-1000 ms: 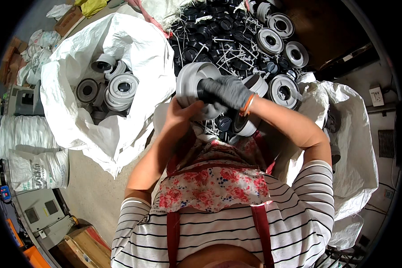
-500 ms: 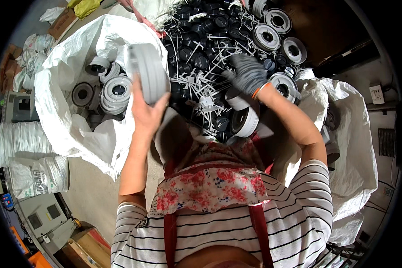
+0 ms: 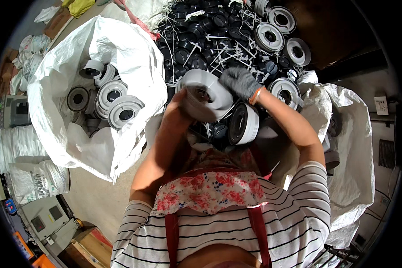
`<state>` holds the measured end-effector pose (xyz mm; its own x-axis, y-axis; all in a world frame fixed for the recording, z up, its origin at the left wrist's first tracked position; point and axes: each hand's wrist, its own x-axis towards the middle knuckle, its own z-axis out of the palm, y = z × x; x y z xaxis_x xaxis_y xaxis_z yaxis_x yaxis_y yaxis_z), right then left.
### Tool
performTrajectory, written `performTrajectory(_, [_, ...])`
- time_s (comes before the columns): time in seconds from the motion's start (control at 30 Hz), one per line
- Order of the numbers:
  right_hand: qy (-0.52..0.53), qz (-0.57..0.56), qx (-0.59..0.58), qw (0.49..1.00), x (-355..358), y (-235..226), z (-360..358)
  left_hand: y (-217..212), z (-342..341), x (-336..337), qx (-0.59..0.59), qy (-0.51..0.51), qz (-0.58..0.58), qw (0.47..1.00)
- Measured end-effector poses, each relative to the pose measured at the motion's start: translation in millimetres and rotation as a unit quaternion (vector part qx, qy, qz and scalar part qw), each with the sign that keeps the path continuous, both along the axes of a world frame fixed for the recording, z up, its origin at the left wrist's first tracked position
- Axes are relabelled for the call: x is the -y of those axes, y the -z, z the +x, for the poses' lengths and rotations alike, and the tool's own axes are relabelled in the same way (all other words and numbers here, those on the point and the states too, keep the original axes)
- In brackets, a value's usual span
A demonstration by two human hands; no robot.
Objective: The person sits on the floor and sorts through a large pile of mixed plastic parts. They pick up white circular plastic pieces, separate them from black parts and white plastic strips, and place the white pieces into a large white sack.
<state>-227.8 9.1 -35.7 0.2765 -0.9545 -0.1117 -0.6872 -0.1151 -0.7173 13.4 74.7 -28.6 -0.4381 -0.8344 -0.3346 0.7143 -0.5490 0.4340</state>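
Observation:
My bare left hand (image 3: 177, 107) grips the left side of a grey plastic ring-shaped part (image 3: 216, 105), which is tilted with its round central hole in view. My right hand (image 3: 241, 83), in a grey knit glove with an orange cuff, is at the ring's upper right edge. Its fingers are curled, and what they hold is hidden. Just below the ring, a similar grey part with a black inside (image 3: 244, 124) stands on its side. Beyond both hands spreads a heap of black round caps (image 3: 196, 31) strewn with thin white plastic sprues (image 3: 232, 56).
A large open white sack (image 3: 53, 129) on the left holds several grey ring parts (image 3: 125, 112). Another white sack (image 3: 353, 156) stands at the right with parts inside. More grey rings (image 3: 269, 37) lie along the heap's right edge. Grey machine boxes (image 3: 44, 219) are at lower left.
My left hand has come from the left sack to the middle and now holds a grey ring there. One more ring lies in that sack. My gloved right hand has shifted slightly down, its fingers curled.

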Motion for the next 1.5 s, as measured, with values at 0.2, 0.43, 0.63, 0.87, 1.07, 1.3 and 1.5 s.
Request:
performTrajectory(0.2, [0.057, -0.08, -0.308, 0.946, 77, 96, -31, 9, 5, 0, 0.227, -0.022, -0.006, 0.974])
performTrajectory(0.43, [0.005, -0.144, -0.239, 0.96, 78, 20, 4, -9, 4, -3, 0.232, -0.063, -0.032, 0.97])
performTrajectory(0.63, [-0.104, -0.202, -0.054, 0.972, 6, -25, 39, 5, -4, -12, 0.05, -0.055, -0.057, 0.996])
performTrajectory(0.87, [-0.2, -0.157, -0.072, 0.964, -46, -84, 57, -24, 12, -41, 0.186, -0.047, -0.096, 0.977])
performTrajectory(1.07, [-0.343, -0.271, -0.128, 0.89, -68, -103, 59, -44, 29, -54, 0.139, 0.022, -0.106, 0.984])
performTrajectory(1.3, [-0.084, -0.101, 0.167, 0.977, -80, -84, 64, -55, 15, -67, 0.297, 0.002, -0.14, 0.945])
performTrajectory(1.5, [-0.124, -0.085, 0.051, 0.987, -84, -85, 66, -52, 18, -74, 0.264, -0.009, -0.14, 0.954])
